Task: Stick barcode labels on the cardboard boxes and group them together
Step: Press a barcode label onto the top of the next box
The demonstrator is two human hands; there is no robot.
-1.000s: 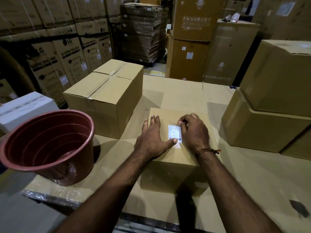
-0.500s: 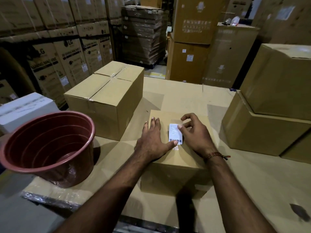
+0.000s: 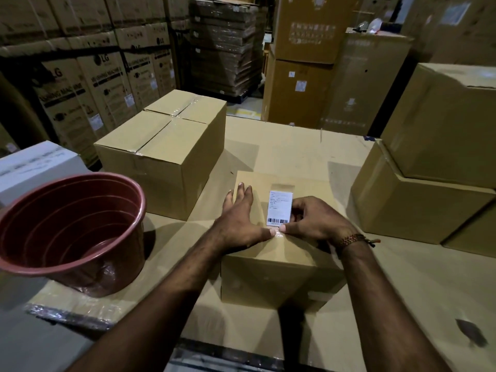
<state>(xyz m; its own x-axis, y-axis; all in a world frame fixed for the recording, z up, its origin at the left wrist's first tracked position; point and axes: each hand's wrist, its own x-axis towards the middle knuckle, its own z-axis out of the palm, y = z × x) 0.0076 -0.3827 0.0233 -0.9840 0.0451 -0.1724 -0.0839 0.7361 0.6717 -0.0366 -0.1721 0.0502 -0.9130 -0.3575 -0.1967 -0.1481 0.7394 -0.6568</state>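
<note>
Label (image 3: 280, 208) lies atop the small box (image 3: 279, 253) on the bench (image 3: 402, 285), left hand (image 3: 239, 221) flat and spread beside it, right hand (image 3: 316, 224) pinching its lower corner; uneven pressing could crease it.

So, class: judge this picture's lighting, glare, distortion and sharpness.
Head view: dim, warm light; the stacked cartons behind sink into shadow. The barcode label is the brightest patch. Glare shows on the taped box. Wide-angle bending curves the edges. The bucket and forearms look soft.

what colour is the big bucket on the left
Reddish-brown bucket, clearest in the head view.
</note>
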